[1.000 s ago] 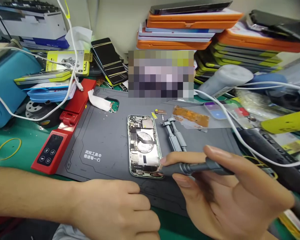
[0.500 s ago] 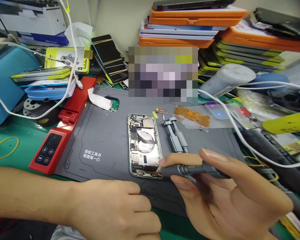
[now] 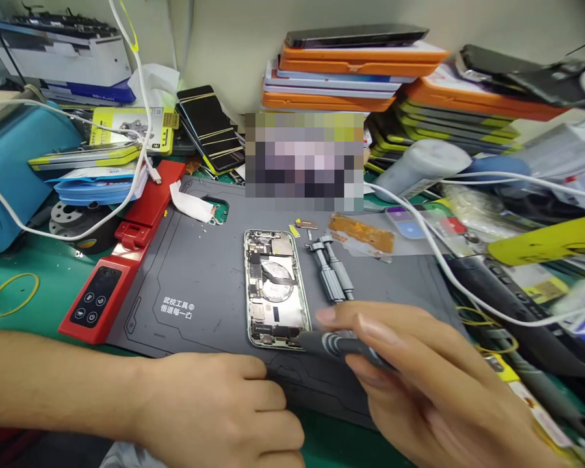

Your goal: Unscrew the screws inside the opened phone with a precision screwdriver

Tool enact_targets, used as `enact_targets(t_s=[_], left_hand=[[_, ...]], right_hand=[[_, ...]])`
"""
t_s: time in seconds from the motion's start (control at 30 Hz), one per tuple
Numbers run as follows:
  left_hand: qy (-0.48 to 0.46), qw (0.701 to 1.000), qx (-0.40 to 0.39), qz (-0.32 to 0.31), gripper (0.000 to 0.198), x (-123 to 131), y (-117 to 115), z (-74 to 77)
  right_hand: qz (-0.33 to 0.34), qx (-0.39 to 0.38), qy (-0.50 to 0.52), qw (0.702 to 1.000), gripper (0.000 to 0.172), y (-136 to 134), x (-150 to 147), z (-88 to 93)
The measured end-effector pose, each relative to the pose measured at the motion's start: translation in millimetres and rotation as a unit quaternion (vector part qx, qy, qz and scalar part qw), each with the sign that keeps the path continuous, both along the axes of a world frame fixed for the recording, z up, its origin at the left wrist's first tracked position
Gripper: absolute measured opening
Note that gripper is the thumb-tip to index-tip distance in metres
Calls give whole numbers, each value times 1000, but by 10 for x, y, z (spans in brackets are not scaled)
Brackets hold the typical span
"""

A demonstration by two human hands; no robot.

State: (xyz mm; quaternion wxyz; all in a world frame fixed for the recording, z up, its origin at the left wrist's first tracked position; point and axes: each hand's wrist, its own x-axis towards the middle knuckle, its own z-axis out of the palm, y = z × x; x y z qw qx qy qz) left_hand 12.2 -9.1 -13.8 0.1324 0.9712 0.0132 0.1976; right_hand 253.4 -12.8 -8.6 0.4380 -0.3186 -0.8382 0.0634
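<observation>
An opened phone [image 3: 285,312] lies on the grey mat [image 3: 190,260], its board, bare metal plate and round coil exposed. My right hand [image 3: 433,377] pinches a grey screwdriver [image 3: 334,343] between thumb and fingers. The screwdriver lies almost level, its front end at the phone's lower right corner; whether it touches is not clear. Closer to me, my left hand [image 3: 224,409] is curled into a fist before the phone's bottom edge. Its fingertips are turned under, so anything inside is hidden. Two more grey screwdrivers [image 3: 332,273] rest right of the phone.
A red device with buttons [image 3: 97,299] borders the mat's left side. White cables [image 3: 433,240] loop across the right. An orange flex sheet [image 3: 361,234] lies behind the screwdrivers. Stacked orange cases [image 3: 331,101] stand at the back; a blurred patch covers the back centre.
My right hand has turned, with its fingers now closer together around the screwdriver. The camera view has shifted slightly. My left fist keeps its shape.
</observation>
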Motion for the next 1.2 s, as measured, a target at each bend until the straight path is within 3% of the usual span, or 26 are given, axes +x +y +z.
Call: enact_targets(t_s=[0.13,0.6,0.87,0.97,1.0,1.07,1.13,1.2], left_hand=[[1,1000,14,0,22,-2,3,10],[-14,997,80,4,15,-46,8,-29],[-54,991,117,31,11,4,-15,25],[-97,979,178,26,11,-97,-249,44],[-136,969,205,14,14,-157,-392,16],[-126,972,195,33,22,-293,-760,-116],[-60,976,153,146,42,-412,-1177,-339],[-81,953,130,261,37,-477,-1562,-610]], right_hand=[[-49,9,7,999,69,5,-39,82],[11,-17,103,995,70,94,-193,18],[14,-22,125,992,50,141,-229,70],[21,-5,124,992,44,119,-281,72],[23,1,122,992,42,116,-294,67],[24,6,119,993,41,118,-308,53],[19,2,117,993,39,129,-311,28],[14,-6,113,993,35,143,-317,-10]])
